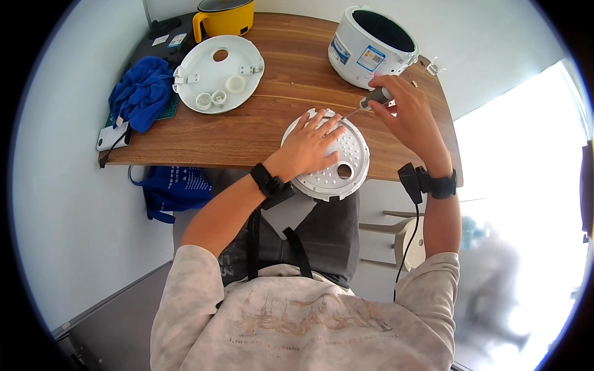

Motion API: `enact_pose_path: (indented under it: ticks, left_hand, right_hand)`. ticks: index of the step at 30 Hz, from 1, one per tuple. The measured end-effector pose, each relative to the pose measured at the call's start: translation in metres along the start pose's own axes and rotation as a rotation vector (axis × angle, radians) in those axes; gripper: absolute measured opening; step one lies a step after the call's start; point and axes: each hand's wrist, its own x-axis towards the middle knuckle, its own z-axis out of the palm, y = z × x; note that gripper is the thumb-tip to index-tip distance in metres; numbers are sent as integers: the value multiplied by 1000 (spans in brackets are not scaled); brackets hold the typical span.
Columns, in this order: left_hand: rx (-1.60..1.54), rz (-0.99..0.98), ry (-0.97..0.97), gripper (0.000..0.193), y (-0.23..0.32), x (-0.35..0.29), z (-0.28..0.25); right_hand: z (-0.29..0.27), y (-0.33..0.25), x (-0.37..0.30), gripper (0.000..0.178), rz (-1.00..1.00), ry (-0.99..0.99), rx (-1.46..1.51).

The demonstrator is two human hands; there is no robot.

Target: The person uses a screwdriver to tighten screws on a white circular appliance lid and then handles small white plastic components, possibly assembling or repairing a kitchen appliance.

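- Nearest to the camera was the person's beige shirt, with dark grey trousers beyond it.
- Both hands were apart from each other, and each wore a black band at its wrist.
- Left hand lay flat, with fingers spread, on a round white disc; it pressed on top and did not grasp it.
- This disc, which had many small bumps and one round hole, was at the near edge of the wooden surface and reached out past that edge, above the lap.
- Right hand was closed around the grey handle of a screwdriver; its thin shaft pointed down to the far rim of the disc. Whether the tip touched a screw, I could not tell.
- Toward the far right corner of the surface stood a white cooker body, with a dark inside.
- On the left part of the surface lay a white oval plate, carrying a white ring and two small round cups.
- Near the far left corner was a yellow pot.
- At the left edge was a crumpled blue cloth.
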Motion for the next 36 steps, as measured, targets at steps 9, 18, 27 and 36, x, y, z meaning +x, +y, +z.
enact_pose_path:
  ticks: [9, 18, 27, 36]
  left_hand:
    - [-24, -39, -100, 62, 5, 4, -12]
    - [-35, -25, -156, 62, 1, 10, -22]
    - [-41, -6, -110, 61, -4, 8, -17]
    - [-28, -2, -94, 61, -4, 8, -15]
  right_hand:
    - [-9, 8, 3, 26, 23, -83, -29]
    - [-23, 8, 18, 25, 82, -167, -77]
    - [-13, 6, 43, 42, 92, -143, -419]
    - [2, 17, 40, 38, 119, -40, -423]
